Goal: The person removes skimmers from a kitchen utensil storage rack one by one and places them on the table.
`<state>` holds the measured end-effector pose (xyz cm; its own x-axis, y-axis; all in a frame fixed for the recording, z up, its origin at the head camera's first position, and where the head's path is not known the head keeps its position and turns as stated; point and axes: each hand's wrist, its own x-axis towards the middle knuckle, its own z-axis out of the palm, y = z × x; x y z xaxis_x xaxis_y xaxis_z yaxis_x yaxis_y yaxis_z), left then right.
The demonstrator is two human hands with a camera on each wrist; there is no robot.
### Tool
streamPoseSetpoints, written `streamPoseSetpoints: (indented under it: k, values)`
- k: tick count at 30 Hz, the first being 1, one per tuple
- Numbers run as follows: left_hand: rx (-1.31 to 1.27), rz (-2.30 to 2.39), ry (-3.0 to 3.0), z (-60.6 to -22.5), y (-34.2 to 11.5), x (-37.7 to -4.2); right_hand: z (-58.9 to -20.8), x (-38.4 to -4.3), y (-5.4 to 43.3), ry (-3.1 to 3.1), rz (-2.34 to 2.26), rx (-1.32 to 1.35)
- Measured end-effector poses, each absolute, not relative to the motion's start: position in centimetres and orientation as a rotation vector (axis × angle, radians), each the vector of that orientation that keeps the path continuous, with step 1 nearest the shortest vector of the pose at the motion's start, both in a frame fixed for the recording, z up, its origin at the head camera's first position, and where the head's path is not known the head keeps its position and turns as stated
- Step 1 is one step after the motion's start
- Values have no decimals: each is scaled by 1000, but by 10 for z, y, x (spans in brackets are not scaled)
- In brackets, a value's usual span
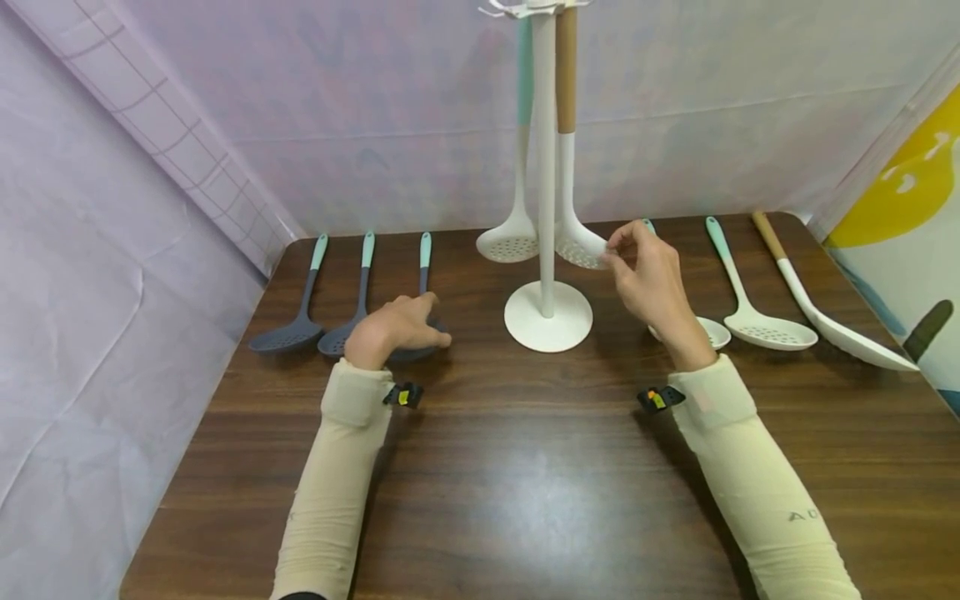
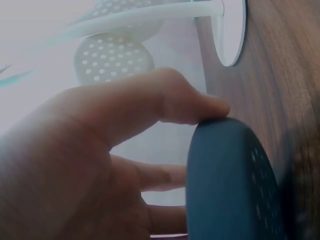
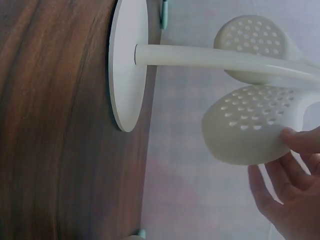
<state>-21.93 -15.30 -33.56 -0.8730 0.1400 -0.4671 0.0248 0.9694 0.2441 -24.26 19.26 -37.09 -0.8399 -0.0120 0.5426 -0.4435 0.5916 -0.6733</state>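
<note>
My left hand (image 1: 397, 329) is over the head of a dark grey skimmer (image 1: 425, 250) with a mint handle, gripping its edge. In the left wrist view, one digit rests on the rim of the grey skimmer (image 2: 217, 180) and other fingers reach behind it. With thumb and fingers my right hand (image 1: 652, 279) pinches the head rim of a white skimmer (image 1: 567, 167) with a wooden handle, which hangs from a white rack (image 1: 547, 329). Beside it on the rack hangs a white skimmer with a mint handle (image 1: 507, 242).
Two more grey skimmers, an outer one (image 1: 288, 335) and an inner one (image 1: 363, 287), lie at the table's left. On the right lie a mint-handled skimmer (image 1: 768, 329), a wooden-handled utensil (image 1: 847, 337) and a white utensil (image 1: 714, 332) partly hidden by my right hand.
</note>
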Motion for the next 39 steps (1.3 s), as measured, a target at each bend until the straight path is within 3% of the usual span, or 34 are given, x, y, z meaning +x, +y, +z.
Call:
streamPoseSetpoints:
  k: [23, 39]
  values:
    - [404, 550, 3155, -334, -145, -223, -368, -240, 197, -2208, 1131, 339]
    - [428, 526, 3172, -325, -134, -215, -338, -218, 225, -2372, 1004, 303]
